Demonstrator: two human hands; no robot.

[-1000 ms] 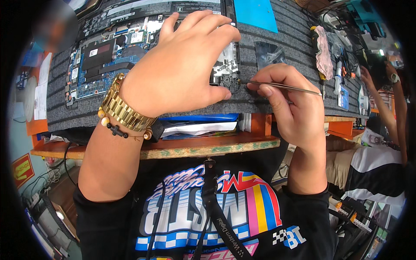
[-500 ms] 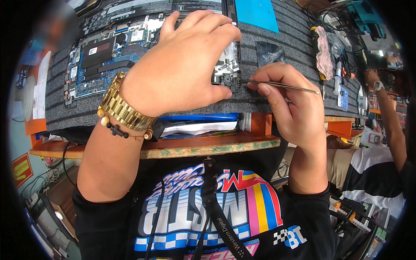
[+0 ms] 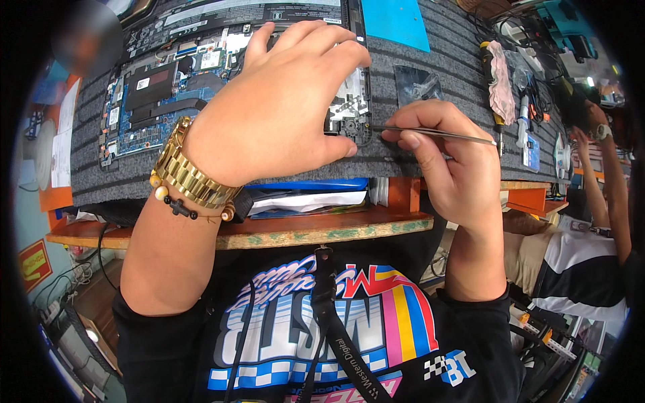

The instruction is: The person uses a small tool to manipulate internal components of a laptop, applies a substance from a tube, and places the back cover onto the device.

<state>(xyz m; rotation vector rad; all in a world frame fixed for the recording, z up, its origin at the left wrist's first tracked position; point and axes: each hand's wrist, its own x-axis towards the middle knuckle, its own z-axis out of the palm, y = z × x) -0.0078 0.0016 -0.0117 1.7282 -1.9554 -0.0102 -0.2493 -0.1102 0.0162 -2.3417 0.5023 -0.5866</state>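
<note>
An opened laptop (image 3: 144, 117) lies on a dark grey ribbed mat, its blue circuit board, heat pipe and black battery exposed. Spread over its middle and right side is my left hand (image 3: 289, 101), palm down with fingers apart; it hides the parts beneath. A gold watch (image 3: 195, 168) and a bead bracelet are on that wrist. My right hand (image 3: 447, 151) pinches thin metal tweezers (image 3: 453, 136). Their tip points left to the laptop's near right corner, at or very close to its edge; contact cannot be made out.
A blue sheet (image 3: 395, 23) and a small dark packet (image 3: 415, 84) lie right of the laptop. Farther right are a pink cloth (image 3: 500, 84), a screwdriver and cables. Below the wooden table edge (image 3: 322, 232) is a shelf with papers. Another person (image 3: 584, 262) is at far right.
My hands hold nearly the same pose, with the tweezers still at the laptop's corner. At far right, the other person's arms have shifted, and a second forearm now shows.
</note>
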